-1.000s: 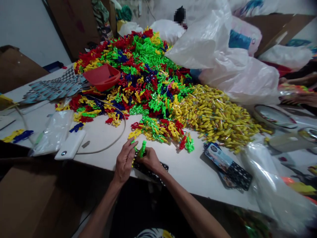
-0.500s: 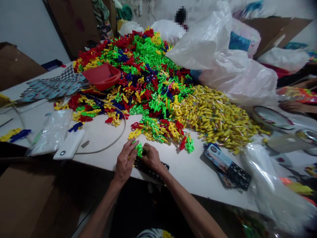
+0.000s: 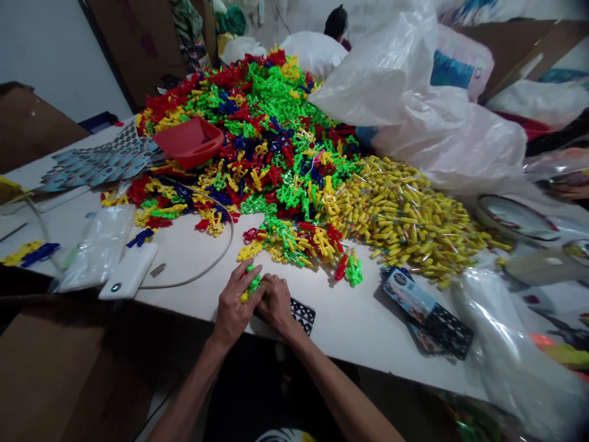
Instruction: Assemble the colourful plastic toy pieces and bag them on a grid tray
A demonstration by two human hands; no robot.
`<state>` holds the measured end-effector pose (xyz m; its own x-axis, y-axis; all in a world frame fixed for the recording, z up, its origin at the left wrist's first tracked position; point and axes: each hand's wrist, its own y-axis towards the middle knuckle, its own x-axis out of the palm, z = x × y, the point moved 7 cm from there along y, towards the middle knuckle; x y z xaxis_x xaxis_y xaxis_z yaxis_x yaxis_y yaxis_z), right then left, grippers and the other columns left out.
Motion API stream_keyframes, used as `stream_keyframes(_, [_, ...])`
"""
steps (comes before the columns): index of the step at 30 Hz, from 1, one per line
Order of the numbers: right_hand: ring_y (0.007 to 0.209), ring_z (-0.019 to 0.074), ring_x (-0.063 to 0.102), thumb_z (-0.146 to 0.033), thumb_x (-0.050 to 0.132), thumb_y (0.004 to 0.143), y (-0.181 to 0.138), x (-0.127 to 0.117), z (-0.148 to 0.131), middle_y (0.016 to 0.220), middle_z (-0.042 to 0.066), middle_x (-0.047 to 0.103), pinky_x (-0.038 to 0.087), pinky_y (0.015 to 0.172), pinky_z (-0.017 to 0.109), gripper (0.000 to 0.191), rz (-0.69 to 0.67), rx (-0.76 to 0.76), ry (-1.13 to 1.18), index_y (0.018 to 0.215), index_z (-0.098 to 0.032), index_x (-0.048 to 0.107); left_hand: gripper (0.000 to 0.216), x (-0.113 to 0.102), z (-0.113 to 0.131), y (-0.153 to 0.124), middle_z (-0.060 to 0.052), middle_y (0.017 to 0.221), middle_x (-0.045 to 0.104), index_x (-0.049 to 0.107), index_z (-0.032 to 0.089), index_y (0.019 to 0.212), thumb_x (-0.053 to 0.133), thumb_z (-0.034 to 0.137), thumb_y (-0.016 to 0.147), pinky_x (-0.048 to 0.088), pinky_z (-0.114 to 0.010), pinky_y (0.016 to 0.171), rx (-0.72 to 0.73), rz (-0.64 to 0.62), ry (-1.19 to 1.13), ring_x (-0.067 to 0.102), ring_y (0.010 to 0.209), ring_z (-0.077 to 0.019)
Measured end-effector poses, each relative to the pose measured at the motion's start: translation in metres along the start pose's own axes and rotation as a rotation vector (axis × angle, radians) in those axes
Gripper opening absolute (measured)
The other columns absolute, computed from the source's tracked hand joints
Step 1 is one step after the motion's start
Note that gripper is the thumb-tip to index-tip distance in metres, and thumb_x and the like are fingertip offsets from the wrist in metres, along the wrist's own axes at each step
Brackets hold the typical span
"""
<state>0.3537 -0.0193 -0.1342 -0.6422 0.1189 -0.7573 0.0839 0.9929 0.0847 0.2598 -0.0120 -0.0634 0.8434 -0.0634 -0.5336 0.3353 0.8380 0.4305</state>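
My left hand (image 3: pixel 234 305) is closed around a small bright green plastic toy figure (image 3: pixel 253 281), and a yellow bit shows below the green. My right hand (image 3: pixel 275 299) is bunched right beside it, fingers curled inward and touching or nearly touching the left fingertips. What the right fingers pinch is hidden. Under the right hand lies a black card with a white pattern (image 3: pixel 304 314), partly covered, at the table's front edge. Just beyond both hands, a small heap of red, yellow and green figures (image 3: pixel 294 242) spreads over the white table (image 3: pixel 350 319).
A large pile of coloured figures (image 3: pixel 276 92) rises behind, with a red scoop (image 3: pixel 188 142) on it. Yellow wrapped pieces (image 3: pixel 405 215) are heaped at right, near printed cards (image 3: pixel 423 313) and clear plastic bags (image 3: pixel 497 331). A white power bank-like block (image 3: pixel 131 270) lies left. Someone's head (image 3: pixel 336 23) shows behind.
My right hand has shifted slightly left and down, uncovering more of the patterned card. The green figure has tilted in my left hand, and yellow now shows beneath it.
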Motion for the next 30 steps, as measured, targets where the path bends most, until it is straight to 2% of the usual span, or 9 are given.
stream_keyframes(3, [0.088, 0.0183, 0.054, -0.022, 0.057, 0.077, 0.005, -0.011, -0.001, 0.094, 0.004, 0.061, 0.037, 0.081, 0.031, 0.010, -0.123, -0.085, 0.001, 0.083, -0.018, 0.064, 0.022, -0.003, 0.002, 0.001, -0.008, 0.124, 0.054, 0.064, 0.021, 0.102, 0.052, 0.025, 0.084, 0.042, -0.035, 0.099, 0.015, 0.031, 0.043, 0.050, 0.116, -0.0188])
stream_keyframes(5, [0.084, 0.0166, 0.056, -0.022, 0.059, 0.076, 0.020, -0.035, 0.006, 0.096, 0.005, 0.060, 0.040, 0.075, 0.027, 0.014, -0.168, -0.097, -0.009, 0.088, -0.018, 0.064, 0.020, -0.008, 0.002, 0.000, -0.008, 0.120, 0.056, 0.064, 0.020, 0.099, 0.052, 0.023, 0.084, 0.043, -0.034, 0.098, 0.010, 0.075, 0.056, 0.053, 0.113, -0.0178])
stream_keyframes(8, [0.086, 0.0194, 0.058, -0.020, 0.055, 0.079, 0.052, -0.086, 0.034, 0.104, 0.011, 0.057, 0.041, 0.071, 0.027, 0.019, 0.006, 0.133, -0.203, 0.095, -0.015, 0.063, 0.020, -0.015, 0.003, -0.003, -0.008, 0.118, 0.058, 0.064, 0.019, 0.099, 0.054, 0.023, 0.083, 0.044, -0.034, 0.097, -0.005, 0.143, 0.061, 0.054, 0.110, -0.0175])
stream_keyframes(10, [0.087, 0.0230, 0.060, -0.015, 0.054, 0.076, 0.069, -0.100, 0.049, 0.103, 0.014, 0.058, 0.041, 0.069, 0.029, 0.018, 0.010, 0.248, -0.297, 0.091, -0.012, 0.064, 0.021, -0.018, 0.003, -0.006, -0.008, 0.119, 0.058, 0.065, 0.019, 0.100, 0.055, 0.024, 0.082, 0.045, -0.034, 0.097, -0.025, 0.161, 0.058, 0.054, 0.111, -0.0178])
stream_keyframes(14, [0.082, 0.0213, 0.061, -0.012, 0.054, 0.072, 0.073, -0.088, 0.054, 0.088, 0.012, 0.064, 0.041, 0.064, 0.026, 0.013, -0.015, 0.247, -0.240, 0.078, -0.012, 0.065, 0.021, -0.021, 0.003, -0.007, -0.008, 0.117, 0.060, 0.066, 0.018, 0.099, 0.055, 0.024, 0.082, 0.047, -0.031, 0.094, -0.046, 0.146, 0.060, 0.056, 0.109, -0.0174])
stream_keyframes(18, [0.055, 0.0122, 0.055, -0.016, 0.061, 0.063, 0.044, -0.046, 0.044, 0.056, -0.001, 0.057, 0.038, 0.050, 0.020, 0.004, -0.072, 0.221, 0.409, 0.065, -0.014, 0.058, 0.022, -0.023, 0.003, -0.007, -0.008, 0.116, 0.060, 0.065, 0.018, 0.100, 0.053, 0.023, 0.084, 0.046, -0.031, 0.095, -0.028, 0.141, 0.071, 0.055, 0.110, -0.0169])
stream_keyframes(22, [0.050, 0.0086, 0.046, -0.017, 0.063, 0.056, 0.027, -0.010, 0.031, 0.053, -0.005, 0.052, 0.038, 0.048, 0.019, 0.010, -0.078, 0.247, 0.865, 0.060, -0.015, 0.054, 0.023, -0.020, 0.003, -0.005, -0.008, 0.118, 0.058, 0.064, 0.018, 0.103, 0.052, 0.022, 0.084, 0.044, -0.032, 0.097, -0.013, 0.114, 0.096, 0.054, 0.111, -0.0168])
stream_keyframes(25, [0.052, 0.0089, 0.045, -0.019, 0.064, 0.057, 0.031, -0.003, 0.021, 0.056, -0.004, 0.053, 0.039, 0.050, 0.019, 0.011, -0.097, 0.169, 0.805, 0.059, -0.016, 0.053, 0.024, -0.020, 0.004, -0.005, -0.008, 0.118, 0.058, 0.063, 0.018, 0.105, 0.053, 0.020, 0.084, 0.044, -0.031, 0.098, 0.013, 0.092, 0.112, 0.054, 0.112, -0.0167])
stream_keyframes(30, [0.060, 0.0126, 0.049, -0.016, 0.058, 0.064, 0.032, -0.005, 0.004, 0.064, 0.000, 0.059, 0.038, 0.056, 0.022, 0.004, -0.125, 0.006, 0.404, 0.068, -0.015, 0.059, 0.027, -0.019, 0.008, -0.005, -0.008, 0.119, 0.058, 0.061, 0.020, 0.109, 0.053, 0.018, 0.083, 0.045, -0.032, 0.097, 0.049, 0.110, 0.165, 0.054, 0.111, -0.0166])
